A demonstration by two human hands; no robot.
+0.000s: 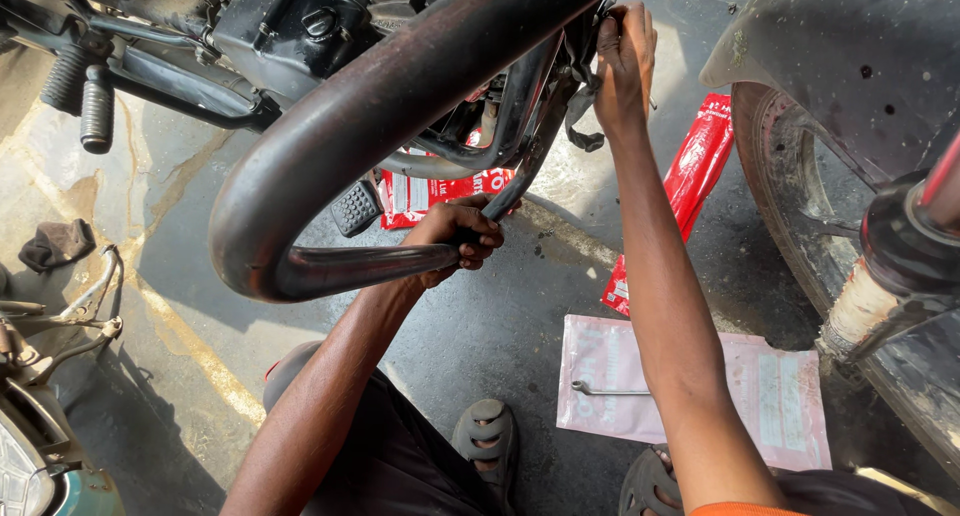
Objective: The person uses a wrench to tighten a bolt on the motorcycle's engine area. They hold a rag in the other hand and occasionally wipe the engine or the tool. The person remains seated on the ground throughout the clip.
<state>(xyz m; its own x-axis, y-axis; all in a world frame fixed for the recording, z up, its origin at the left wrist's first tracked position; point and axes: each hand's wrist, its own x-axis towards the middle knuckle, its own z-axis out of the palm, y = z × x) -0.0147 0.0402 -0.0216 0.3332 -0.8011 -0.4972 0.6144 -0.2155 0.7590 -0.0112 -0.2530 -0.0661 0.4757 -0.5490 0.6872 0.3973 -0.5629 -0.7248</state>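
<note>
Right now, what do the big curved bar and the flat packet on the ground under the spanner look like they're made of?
The curved bar looks like painted or coated steel tube: dark, smooth, with a dull sheen along its bend. The left hand grips its lower end. The flat packet looks like thin clear plastic film, pinkish and wrinkled with glare. The spanner on it looks like bare bright metal.

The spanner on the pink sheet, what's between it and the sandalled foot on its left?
In the head view, only bare grey concrete floor lies between the spanner and that sandalled foot.

red packet (700,166), spanner (608,389), grey rag (57,244)
</note>
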